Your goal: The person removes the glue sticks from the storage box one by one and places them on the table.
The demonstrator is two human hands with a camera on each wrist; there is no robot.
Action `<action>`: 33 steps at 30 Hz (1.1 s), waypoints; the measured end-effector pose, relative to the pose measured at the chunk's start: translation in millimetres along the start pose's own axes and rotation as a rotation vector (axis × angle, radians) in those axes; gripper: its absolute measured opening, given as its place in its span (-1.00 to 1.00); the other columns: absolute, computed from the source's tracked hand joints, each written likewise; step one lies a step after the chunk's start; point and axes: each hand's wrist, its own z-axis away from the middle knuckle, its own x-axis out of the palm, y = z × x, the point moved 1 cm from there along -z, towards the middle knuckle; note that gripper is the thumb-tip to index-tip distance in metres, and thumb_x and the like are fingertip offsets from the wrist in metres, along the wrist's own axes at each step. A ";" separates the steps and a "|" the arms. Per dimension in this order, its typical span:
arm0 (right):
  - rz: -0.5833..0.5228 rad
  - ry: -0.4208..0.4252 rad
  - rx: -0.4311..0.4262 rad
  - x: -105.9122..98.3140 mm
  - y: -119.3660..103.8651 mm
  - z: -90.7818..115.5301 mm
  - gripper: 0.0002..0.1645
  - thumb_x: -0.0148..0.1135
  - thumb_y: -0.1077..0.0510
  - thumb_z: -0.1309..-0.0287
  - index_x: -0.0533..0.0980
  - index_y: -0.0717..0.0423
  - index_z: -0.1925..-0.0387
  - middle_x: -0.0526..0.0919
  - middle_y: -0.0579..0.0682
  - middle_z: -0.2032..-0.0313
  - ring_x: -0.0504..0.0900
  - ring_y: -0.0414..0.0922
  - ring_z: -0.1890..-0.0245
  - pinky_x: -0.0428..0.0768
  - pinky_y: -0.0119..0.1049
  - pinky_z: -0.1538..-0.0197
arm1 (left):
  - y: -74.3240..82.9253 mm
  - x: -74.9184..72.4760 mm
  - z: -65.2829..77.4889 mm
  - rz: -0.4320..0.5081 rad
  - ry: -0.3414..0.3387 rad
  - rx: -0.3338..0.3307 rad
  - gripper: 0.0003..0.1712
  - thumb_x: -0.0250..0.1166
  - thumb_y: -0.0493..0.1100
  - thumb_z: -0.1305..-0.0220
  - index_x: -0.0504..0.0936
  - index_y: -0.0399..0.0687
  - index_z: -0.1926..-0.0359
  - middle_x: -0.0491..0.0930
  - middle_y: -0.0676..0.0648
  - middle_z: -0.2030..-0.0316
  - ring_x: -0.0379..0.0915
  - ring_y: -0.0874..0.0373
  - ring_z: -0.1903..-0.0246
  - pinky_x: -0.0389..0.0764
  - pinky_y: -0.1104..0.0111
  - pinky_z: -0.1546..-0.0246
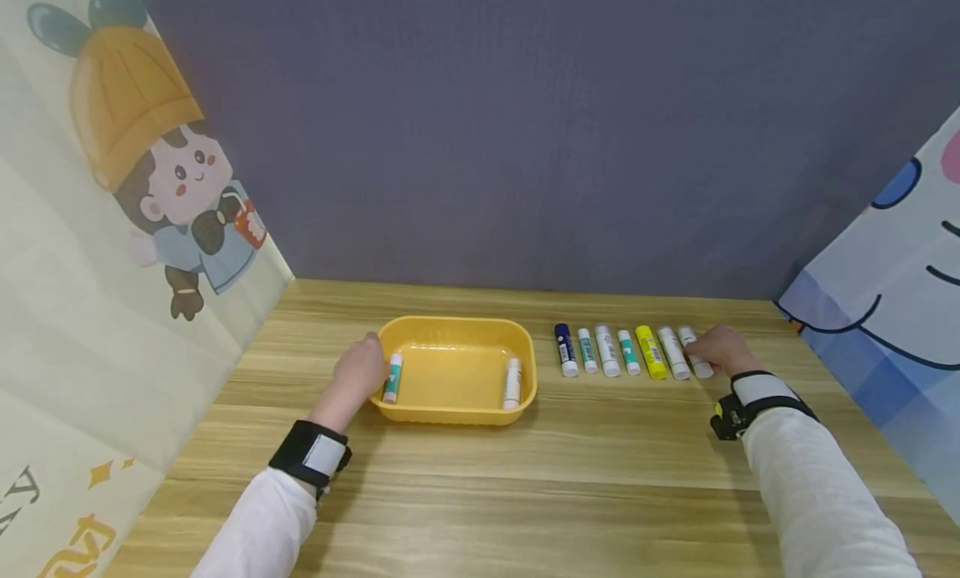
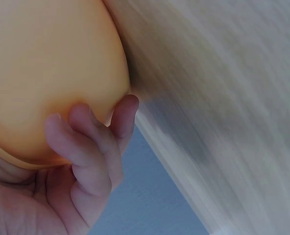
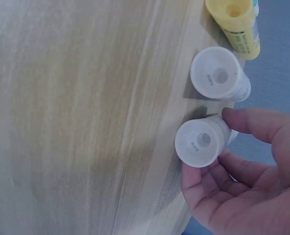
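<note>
2 sleeves (image 1: 825, 486) over a woodgrain table (image 1: 562, 495), grey wall (image 1: 510, 144) behind — left hand (image 1: 360, 368) grips tray (image 1: 457, 415), right hand (image 1: 723, 349) pinches white tube (image 3: 198, 143).

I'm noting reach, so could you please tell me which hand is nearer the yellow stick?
Right: the right hand is close by, to the right of the yellow stick, pinching the end white stick. The left hand is farther off to the left, holding the tray.

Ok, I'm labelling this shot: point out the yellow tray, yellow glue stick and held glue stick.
Yellow tray (image 1: 450, 378), head view, bare floor.
Yellow glue stick (image 1: 651, 353), head view, middle of barrel.
Held glue stick (image 3: 197, 143), right wrist view, round white end.
</note>
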 end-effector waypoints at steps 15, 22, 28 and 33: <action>0.007 -0.025 -0.059 -0.1 6.5 -5.4 -0.54 0.09 0.01 0.01 0.41 0.42 0.35 0.43 0.05 0.60 0.40 -0.17 0.66 0.40 -0.38 0.60 | -0.2 0.9 -0.1 0.002 -0.001 0.000 -0.44 0.14 -0.17 -0.16 0.24 -0.51 -0.06 0.48 -0.31 0.39 0.41 0.04 0.57 0.43 0.37 0.69; 0.017 -0.014 -0.085 0.3 7.1 -6.7 -0.56 0.10 0.02 0.03 0.43 0.40 0.40 0.43 0.02 0.65 0.39 -0.17 0.69 0.40 -0.37 0.62 | -0.8 0.8 -1.4 0.003 -0.005 -0.003 -0.43 0.13 -0.17 -0.17 0.23 -0.51 -0.07 0.48 -0.31 0.39 0.41 0.04 0.57 0.43 0.37 0.68; 0.000 -0.005 -0.059 1.5 6.2 -6.6 -0.54 0.11 0.04 0.03 0.42 0.46 0.35 0.43 0.07 0.59 0.42 -0.15 0.64 0.42 -0.37 0.59 | -0.9 1.3 -2.5 0.006 -0.009 -0.006 -0.43 0.13 -0.17 -0.16 0.24 -0.51 -0.08 0.48 -0.33 0.35 0.41 0.02 0.54 0.44 0.36 0.65; -0.036 -0.008 -0.054 0.8 5.8 -4.4 -0.49 0.11 0.06 0.02 0.40 0.51 0.26 0.44 0.13 0.51 0.44 -0.12 0.58 0.46 -0.36 0.55 | -1.2 1.5 -4.1 0.017 -0.014 -0.008 -0.43 0.13 -0.17 -0.16 0.23 -0.50 -0.08 0.48 -0.33 0.35 0.41 0.03 0.54 0.44 0.37 0.65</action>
